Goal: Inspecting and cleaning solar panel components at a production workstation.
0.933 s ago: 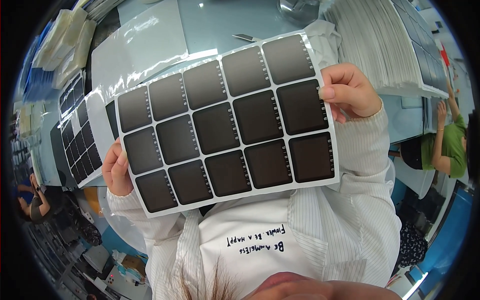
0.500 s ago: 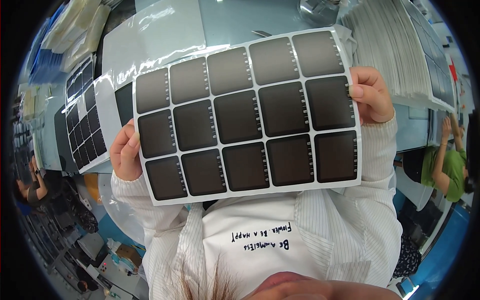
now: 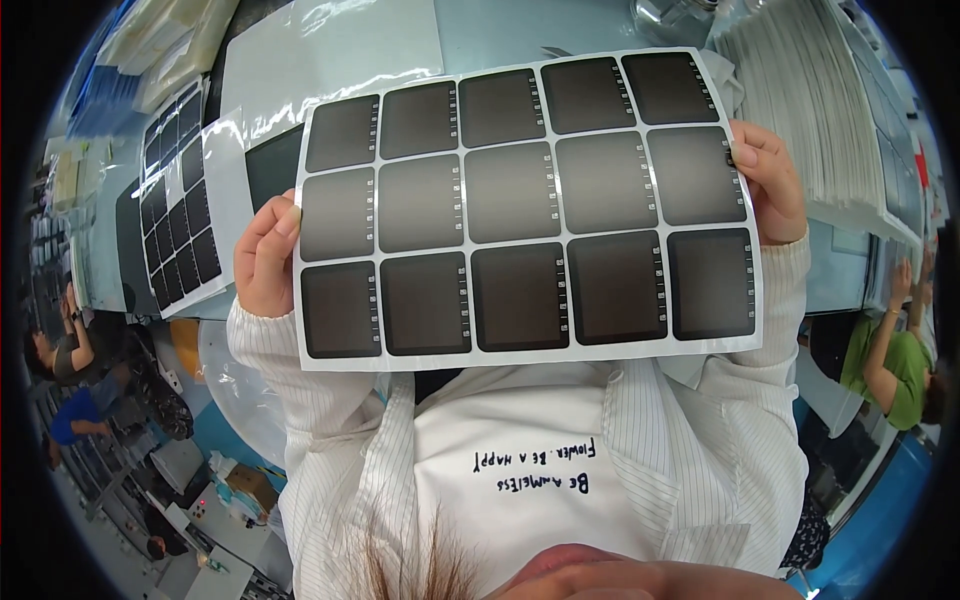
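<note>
A white sheet of dark, rounded square stickers (image 3: 510, 192), laid out in three rows, is held up in front of my chest. My left hand (image 3: 268, 255) pinches its left edge, thumb on the front face. On the opposite side, my right hand (image 3: 768, 180) grips the right edge in the same way. Light glares off the middle row, while the top and bottom rows look darker. The fingers behind the sheet are hidden.
At the right stands a tall stack of white sheets (image 3: 800, 110). Similar dark-squared sheets (image 3: 182, 200) lie at the left, beside a glossy clear film (image 3: 330, 50). A metal blade tip (image 3: 556, 51) and a clear jar (image 3: 675, 20) are at the back. Other people work at both sides.
The sheet has shifted slightly right and tipped, so its lower edge sits higher and more level. The glare has moved from the top row to the middle one. Both hands keep their hold.
</note>
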Available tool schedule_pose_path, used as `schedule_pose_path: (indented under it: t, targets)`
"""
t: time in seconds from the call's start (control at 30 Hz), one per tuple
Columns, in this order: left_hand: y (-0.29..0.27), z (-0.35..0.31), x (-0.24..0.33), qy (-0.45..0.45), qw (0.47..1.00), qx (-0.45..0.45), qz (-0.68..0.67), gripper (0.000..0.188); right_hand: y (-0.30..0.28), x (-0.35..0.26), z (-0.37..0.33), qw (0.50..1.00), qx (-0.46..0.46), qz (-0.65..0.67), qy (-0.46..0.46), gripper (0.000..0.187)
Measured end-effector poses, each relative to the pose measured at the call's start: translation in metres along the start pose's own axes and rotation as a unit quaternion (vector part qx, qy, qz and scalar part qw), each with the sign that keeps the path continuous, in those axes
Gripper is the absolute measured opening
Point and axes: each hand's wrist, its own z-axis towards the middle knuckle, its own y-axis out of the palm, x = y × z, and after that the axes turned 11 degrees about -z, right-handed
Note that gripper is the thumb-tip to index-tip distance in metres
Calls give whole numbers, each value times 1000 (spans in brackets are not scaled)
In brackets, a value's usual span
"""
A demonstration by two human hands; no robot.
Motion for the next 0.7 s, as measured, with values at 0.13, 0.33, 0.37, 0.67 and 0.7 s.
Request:
schedule_pose_path:
  t: [0.13, 0.33, 0.37, 0.67, 0.7]
  targets:
    - [-1, 0, 1, 1, 1000, 5, 8, 18, 2, 1, 0, 1000, 1, 24, 7, 23]
    - [-7, 0, -1, -8, 1000, 26, -10, 17, 4, 0, 0, 1000, 2, -5, 14, 23]
    - [-10, 0, -2, -14, 999, 30, -4, 16, 5, 0, -1, 1000, 2, -7, 22, 23]
    - [-30, 1, 1, -34, 999, 5, -28, 13, 8, -6, 0, 999, -19, 2, 43, 22]
    - [-35, -1, -3, -36, 999, 1, -28, 13, 8, -7, 0, 998, -27, 7, 49, 22]
